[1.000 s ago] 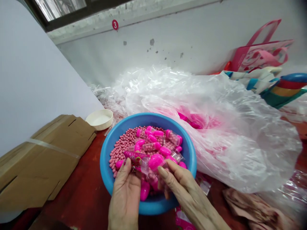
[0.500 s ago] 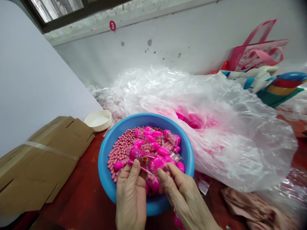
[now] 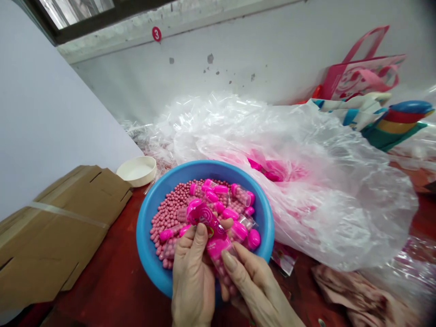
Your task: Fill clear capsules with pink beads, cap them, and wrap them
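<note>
Flattened cardboard box at left, white round lid just beside it; crumpled clear plastic sheeting right; pink tote bag far right.

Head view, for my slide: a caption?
Left hand and right hand hold a pink capsule over a blue basin of pink beads.

red tabletop | blue basin | cardboard box | plastic sheeting | white dish

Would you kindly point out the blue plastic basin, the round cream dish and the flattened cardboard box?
Blue plastic basin (image 3: 143, 231), head view, left rim.
Round cream dish (image 3: 136, 172), head view, top face.
Flattened cardboard box (image 3: 64, 245), head view, flat face.
</note>
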Demonstrator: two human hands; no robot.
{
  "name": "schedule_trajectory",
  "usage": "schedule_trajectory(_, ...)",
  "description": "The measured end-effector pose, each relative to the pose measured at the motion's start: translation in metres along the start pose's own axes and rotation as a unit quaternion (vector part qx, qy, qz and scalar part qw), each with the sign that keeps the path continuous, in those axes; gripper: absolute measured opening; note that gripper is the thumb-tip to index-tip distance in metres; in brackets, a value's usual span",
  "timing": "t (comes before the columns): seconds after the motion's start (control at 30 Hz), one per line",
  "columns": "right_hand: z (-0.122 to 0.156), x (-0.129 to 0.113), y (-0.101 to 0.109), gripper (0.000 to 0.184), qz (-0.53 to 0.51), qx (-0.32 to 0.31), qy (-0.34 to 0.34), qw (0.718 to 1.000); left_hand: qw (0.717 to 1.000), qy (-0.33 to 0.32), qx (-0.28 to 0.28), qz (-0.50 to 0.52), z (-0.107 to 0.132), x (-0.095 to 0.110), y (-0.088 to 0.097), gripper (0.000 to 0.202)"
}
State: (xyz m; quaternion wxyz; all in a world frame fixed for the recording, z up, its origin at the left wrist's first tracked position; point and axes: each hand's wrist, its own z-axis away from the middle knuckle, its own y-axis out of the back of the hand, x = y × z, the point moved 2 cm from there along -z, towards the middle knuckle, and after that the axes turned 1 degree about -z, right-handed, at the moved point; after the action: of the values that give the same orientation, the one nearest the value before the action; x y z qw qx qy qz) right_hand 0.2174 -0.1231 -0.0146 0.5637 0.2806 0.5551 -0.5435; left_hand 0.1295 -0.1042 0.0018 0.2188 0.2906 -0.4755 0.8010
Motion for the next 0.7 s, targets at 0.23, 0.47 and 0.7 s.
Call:
schedule_trajectory(0.23, 0.005, -0.005, 0.002, 0.030, 0.141, 0.085, 0.125, 0.978, 0.995, 0.014, -0.063, -0.075, 0.005, -0.006, 0.007, 0.026)
schedule_trajectory(0.47, 0.006, -0.010, 0.008, 0.031, 0.181, 0.011, 0.138, 0.974, 0.993, 0.056, -0.088, -0.058, 0.008, -0.005, 0.003, 0.032)
schedule_trajectory(0.7, 0.006, 0.007, 0.010, 0.032, 0.351, 0.142, 0.260, 0.888, 0.990, 0.035, -0.085, -0.111, 0.005, -0.009, 0.008, 0.027)
